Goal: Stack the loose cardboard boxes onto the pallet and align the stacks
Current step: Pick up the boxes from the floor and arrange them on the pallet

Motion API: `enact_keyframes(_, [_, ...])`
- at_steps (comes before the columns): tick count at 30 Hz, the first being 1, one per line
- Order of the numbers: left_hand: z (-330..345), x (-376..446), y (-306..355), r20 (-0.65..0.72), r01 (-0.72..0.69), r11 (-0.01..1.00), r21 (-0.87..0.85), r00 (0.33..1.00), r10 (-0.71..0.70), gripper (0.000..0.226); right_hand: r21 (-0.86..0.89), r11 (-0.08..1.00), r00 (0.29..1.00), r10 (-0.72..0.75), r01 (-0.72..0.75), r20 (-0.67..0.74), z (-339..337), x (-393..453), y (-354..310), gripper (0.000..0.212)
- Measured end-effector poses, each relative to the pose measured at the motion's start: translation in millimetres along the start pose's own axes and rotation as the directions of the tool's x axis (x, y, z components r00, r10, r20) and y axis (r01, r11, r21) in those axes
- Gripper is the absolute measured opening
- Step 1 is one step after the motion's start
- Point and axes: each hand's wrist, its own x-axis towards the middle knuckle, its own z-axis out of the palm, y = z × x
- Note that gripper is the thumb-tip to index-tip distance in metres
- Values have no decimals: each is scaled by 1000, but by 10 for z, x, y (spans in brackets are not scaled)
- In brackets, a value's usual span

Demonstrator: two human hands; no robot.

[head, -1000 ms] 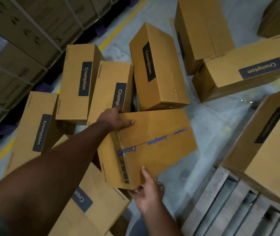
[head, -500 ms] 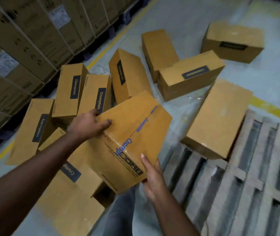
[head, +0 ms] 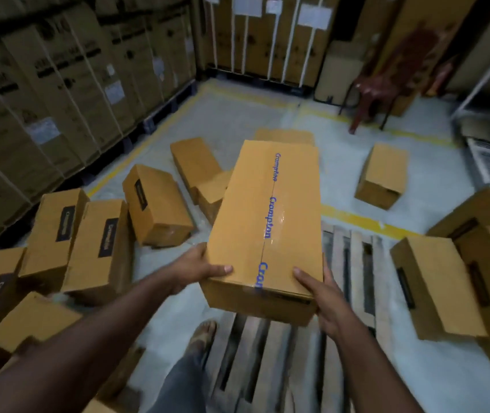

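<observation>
I hold a long brown cardboard box [head: 267,222] with blue Crompton tape along its top, lifted level above the near left part of the wooden pallet [head: 354,263]. My left hand [head: 199,268] grips its near left corner and my right hand [head: 321,296] grips its near right corner. Several loose boxes [head: 100,245] lie scattered on the floor to the left. Two boxes [head: 434,284] rest at the pallet's right side.
Tall strapped stacks of cartons [head: 44,93] line the left and back walls. A single box [head: 383,174] sits on the floor beyond a yellow floor line [head: 357,217]. A red plastic chair [head: 383,84] stands at the back right. My foot [head: 203,335] is beside the pallet.
I lifted the box off the floor pile and swung it right, over the pallet. It turned from tilted to level, lengthwise away from me. My view rose toward the back wall.
</observation>
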Motion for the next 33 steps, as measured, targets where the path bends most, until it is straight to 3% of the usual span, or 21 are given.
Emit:
enact_keyframes(5, [765, 901, -137, 139, -32, 991, -129, 989, 50, 74, -69, 996, 982, 41, -55, -182, -699, 294, 52, 100])
enact_keyframes(9, [1021, 1745, -79, 280, 4, 989, -150, 959, 39, 77, -112, 988, 944, 61, -103, -324, -973, 788, 55, 94])
enact_keyframes(17, [1810, 3132, -245, 436, -100, 991, -83, 891, 127, 85, -234, 946, 874, 89, -224, -477, -1860, 1909, 459, 78])
enact_keyframes(21, [2348, 3906, -650, 406, -116, 992, -45, 905, 124, 88, -251, 946, 886, 72, -207, -458, -2432, 2638, 1019, 79])
enact_keyframes(26, [2863, 4586, -1053, 212, -76, 936, 343, 977, 2, 113, -263, 953, 896, 20, -151, -443, -2991, 3269, 1572, 78])
enact_keyframes(33, [3029, 5272, -1410, 89, -35, 787, 616, 996, -25, 120, -259, 955, 899, 18, -145, -437, -3207, 3992, 2178, 83])
